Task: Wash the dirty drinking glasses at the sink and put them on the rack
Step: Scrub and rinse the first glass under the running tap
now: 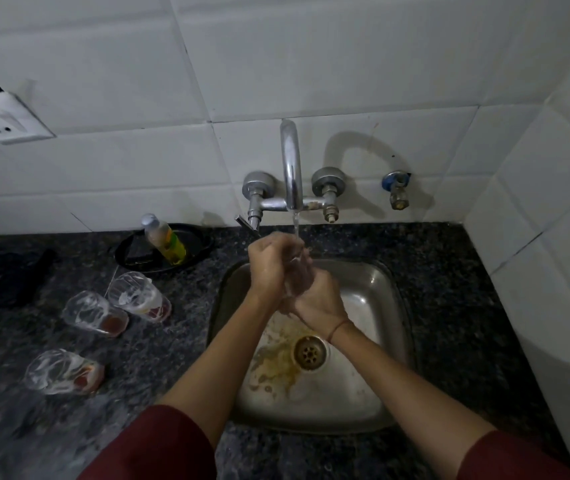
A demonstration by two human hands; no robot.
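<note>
Over the steel sink (377, 282) I hold a clear drinking glass (295, 271) under the running tap (292, 168). My left hand (271, 261) wraps its upper part and my right hand (318, 296) grips its lower part; the glass is mostly hidden between them. Water falls onto my fingers. Three dirty glasses stand on the dark counter at the left: one soapy with orange residue (141, 296), one beside it (94, 315), and one nearer me (63, 372).
A soap bottle (165, 239) lies in a black dish (203, 249) behind the glasses. The sink bottom has yellow-brown stains around the drain (309, 351). A wall socket (2, 121) sits at the left. White tiled walls close the back and right.
</note>
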